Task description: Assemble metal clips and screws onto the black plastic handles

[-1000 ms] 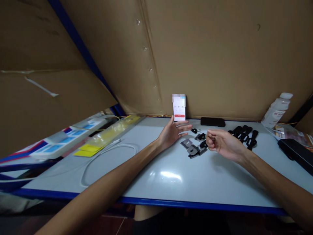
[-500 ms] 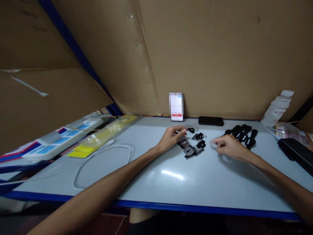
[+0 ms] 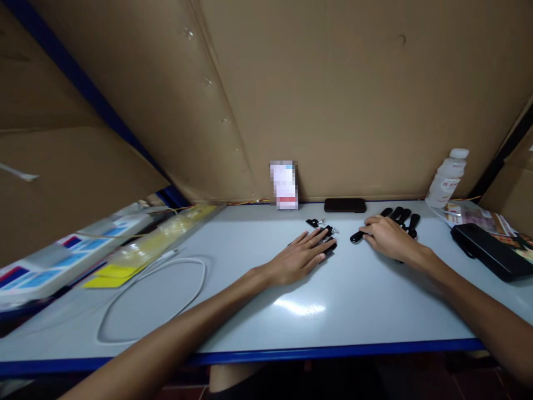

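Note:
My left hand (image 3: 293,258) lies flat, fingers spread, over a group of small black clip-like parts with metal bits. It covers most of them; one black clip-like part (image 3: 312,223) shows beyond its fingertips. My right hand (image 3: 387,236) is closed at the near left side of several black paddle-shaped pieces (image 3: 412,221). One black paddle-shaped piece (image 3: 357,237) sticks out to the left from under its curled fingers, its inner end hidden by them.
A lit phone (image 3: 285,186) leans against the cardboard wall, left of a dark flat phone-like slab (image 3: 345,205). Rightward are a bottle (image 3: 447,178) and a black case (image 3: 491,253). A white cable (image 3: 203,278) loops on the left, near yellow sheets (image 3: 110,280) and a power strip (image 3: 79,253).
My left hand has opened out from a curled pose and now lies over the clip-like parts. My right hand has moved onto the black paddle-shaped pieces. The view has shifted slightly right.

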{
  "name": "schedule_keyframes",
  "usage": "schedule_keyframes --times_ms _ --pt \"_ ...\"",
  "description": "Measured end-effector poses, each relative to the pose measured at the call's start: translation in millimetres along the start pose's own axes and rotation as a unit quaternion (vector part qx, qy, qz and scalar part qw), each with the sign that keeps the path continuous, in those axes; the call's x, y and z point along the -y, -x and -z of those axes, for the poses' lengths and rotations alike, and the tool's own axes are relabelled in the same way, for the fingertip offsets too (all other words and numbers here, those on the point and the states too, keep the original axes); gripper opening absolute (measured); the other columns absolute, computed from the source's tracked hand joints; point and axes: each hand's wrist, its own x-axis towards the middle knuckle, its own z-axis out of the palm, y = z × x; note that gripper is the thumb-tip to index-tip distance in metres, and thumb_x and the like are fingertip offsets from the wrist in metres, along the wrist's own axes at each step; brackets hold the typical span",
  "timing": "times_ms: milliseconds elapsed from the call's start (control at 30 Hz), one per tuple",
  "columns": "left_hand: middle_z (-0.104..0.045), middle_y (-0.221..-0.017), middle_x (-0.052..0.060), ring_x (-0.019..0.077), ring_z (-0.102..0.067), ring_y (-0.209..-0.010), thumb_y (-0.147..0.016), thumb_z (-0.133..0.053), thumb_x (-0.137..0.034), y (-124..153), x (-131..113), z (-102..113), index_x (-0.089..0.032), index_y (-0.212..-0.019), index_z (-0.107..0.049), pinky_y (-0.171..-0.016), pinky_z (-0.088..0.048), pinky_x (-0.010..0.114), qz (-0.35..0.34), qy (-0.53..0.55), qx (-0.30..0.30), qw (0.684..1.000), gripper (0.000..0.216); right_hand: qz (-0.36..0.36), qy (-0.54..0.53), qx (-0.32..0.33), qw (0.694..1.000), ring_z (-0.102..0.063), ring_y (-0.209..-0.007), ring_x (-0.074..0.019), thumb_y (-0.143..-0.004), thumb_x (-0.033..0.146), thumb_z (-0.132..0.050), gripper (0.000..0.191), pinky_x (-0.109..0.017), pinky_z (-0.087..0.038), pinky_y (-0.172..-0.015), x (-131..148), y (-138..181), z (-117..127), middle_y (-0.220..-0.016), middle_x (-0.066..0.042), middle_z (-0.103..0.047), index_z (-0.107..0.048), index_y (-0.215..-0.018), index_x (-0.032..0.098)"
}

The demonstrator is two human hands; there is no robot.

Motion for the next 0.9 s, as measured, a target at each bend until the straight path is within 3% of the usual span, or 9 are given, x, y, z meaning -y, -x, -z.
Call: schedule_keyframes --times_ms 233,400,500,600,700,767,833,900 --pt "-0.021 -0.169 0.002 0.0282 -0.01 -0.159 -0.107 -0.037 -0.049 0 25 11 -0.036 -0.158 -0.036 -0.127 -0.002 0.054 0.013 -0.018 0.009 1.0 0.053 0.071 -0.057 0.017 0.996 -0.064 -0.101 -0.0277 -0.096 0.014 -0.054 0.031 -0.045 -0.051 -0.091 45 5 -10 -0.102 -0.011 -0.074 -0.079 -0.11 0.023" --pt "-0.031 -0.167 0.004 0.0288 -0.018 -0.157 -0.1 -0.053 -0.05 -1 40 20 -0.032 -0.153 -0.046 -0.128 -0.005 0.049 0.051 0.065 -0.061 0.995 0.057 0.076 -0.111 -0.011 0.991 -0.063 -0.106 -0.026 -0.097 0.017 -0.053 0.034 -0.045 -0.053 -0.094 67 7 -6 -0.115 -0.009 -0.072 -0.075 -0.122 0.026" --pt "-0.049 -0.156 0.006 0.0303 -0.036 -0.149 -0.095 -0.061 -0.048 -4 42 31 -0.028 -0.139 -0.06 -0.126 -0.017 0.044 0.082 0.15 -0.172 0.97 0.049 0.062 -0.07 -0.027 0.995 -0.06 -0.106 -0.0294 -0.095 0.018 -0.057 0.031 -0.049 -0.052 -0.094 61 6 -3 -0.11 -0.011 -0.072 -0.076 -0.118 0.022" --pt "-0.066 -0.135 0.008 0.0331 -0.051 -0.134 -0.09 -0.065 -0.042 -4 41 43 -0.024 -0.119 -0.072 -0.121 -0.027 0.047 0.105 0.163 -0.266 0.944 0.035 0.063 -0.037 -0.004 0.997 -0.058 -0.104 -0.0302 -0.092 0.017 -0.059 0.026 -0.05 -0.051 -0.093 53 5 -3 -0.109 -0.013 -0.071 -0.078 -0.11 0.018" --pt "-0.073 -0.115 0.009 0.0332 -0.059 -0.118 -0.086 -0.067 -0.039 -2 35 52 -0.023 -0.098 -0.077 -0.114 -0.036 0.047 0.115 0.156 -0.286 0.939 0.023 0.06 -0.054 0.003 0.997 -0.058 -0.101 -0.0297 -0.088 0.015 -0.061 0.023 -0.05 -0.049 -0.094 51 5 -3 -0.105 -0.012 -0.07 -0.078 -0.102 0.019" --pt "-0.074 -0.103 0.009 0.0326 -0.063 -0.107 -0.085 -0.068 -0.039 0 27 53 -0.022 -0.089 -0.078 -0.107 -0.042 0.046 0.114 0.158 -0.277 0.941 0.02 0.031 -0.136 -0.003 0.99 -0.059 -0.097 -0.0281 -0.087 0.017 -0.062 0.017 -0.048 -0.047 -0.092 55 4 -1 -0.097 -0.011 -0.071 -0.078 -0.092 0.021" --pt "-0.075 -0.096 0.009 0.031 -0.064 -0.097 -0.086 -0.067 -0.039 1 15 50 -0.022 -0.086 -0.079 -0.098 -0.046 0.044 0.099 0.152 -0.257 0.949 0.02 -0.033 -0.297 0.013 0.954 -0.06 -0.087 -0.025 -0.087 0.024 -0.063 0.013 -0.043 -0.048 -0.082 61 2 4 -0.086 -0.008 -0.071 -0.075 -0.082 0.022" --pt "-0.075 -0.095 0.009 0.0287 -0.065 -0.092 -0.089 -0.064 -0.039 2 -1 43 -0.023 -0.085 -0.078 -0.09 -0.048 0.043 0.061 0.128 -0.219 0.965 0.021 -0.112 -0.485 0.049 0.866 -0.058 -0.074 -0.0202 -0.088 0.034 -0.065 0.019 -0.035 -0.045 -0.067 69 1 9 -0.077 -0.006 -0.068 -0.07 -0.075 0.022"
